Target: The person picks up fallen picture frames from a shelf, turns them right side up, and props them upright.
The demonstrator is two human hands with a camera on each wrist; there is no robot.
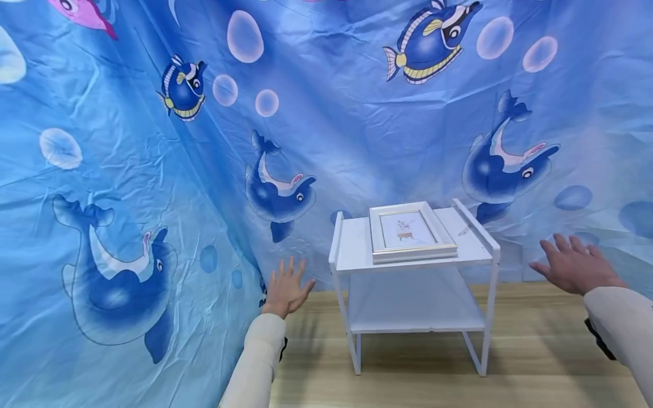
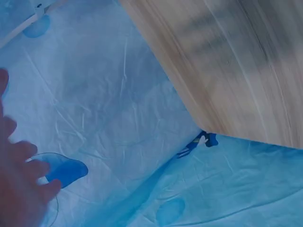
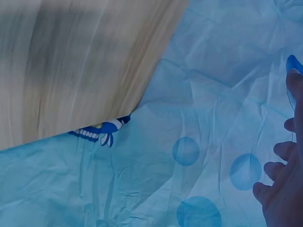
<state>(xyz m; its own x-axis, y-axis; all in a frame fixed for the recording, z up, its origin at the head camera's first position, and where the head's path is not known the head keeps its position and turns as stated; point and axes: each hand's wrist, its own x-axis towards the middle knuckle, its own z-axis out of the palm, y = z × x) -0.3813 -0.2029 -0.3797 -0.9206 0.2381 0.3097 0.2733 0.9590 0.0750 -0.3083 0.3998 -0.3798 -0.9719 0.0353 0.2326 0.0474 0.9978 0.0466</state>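
A picture frame [image 1: 377, 235] with a pale silvery border lies flat on the top shelf of a small white side table [image 1: 352, 243]. Behind its pane shows a small print of flowers above a brown shape. To the left of the table, my left hand [image 1: 287, 288] hangs in the air, fingers spread and holding nothing. My right hand [image 1: 576, 265] is held out on the table's right side, its fingers likewise spread and touching nothing. Each wrist view catches part of a hand, the left hand [image 2: 19, 184] and the right hand [image 3: 286, 184], against the blue cloth.
Blue cloth [image 1: 326, 141] printed with dolphins, fish and bubbles hangs behind the table and along the left side. The table has raised side rails, a lower shelf [image 1: 415, 300] and thin legs on a wood-patterned floor [image 1: 408, 391]. A small mark lies right of the frame.
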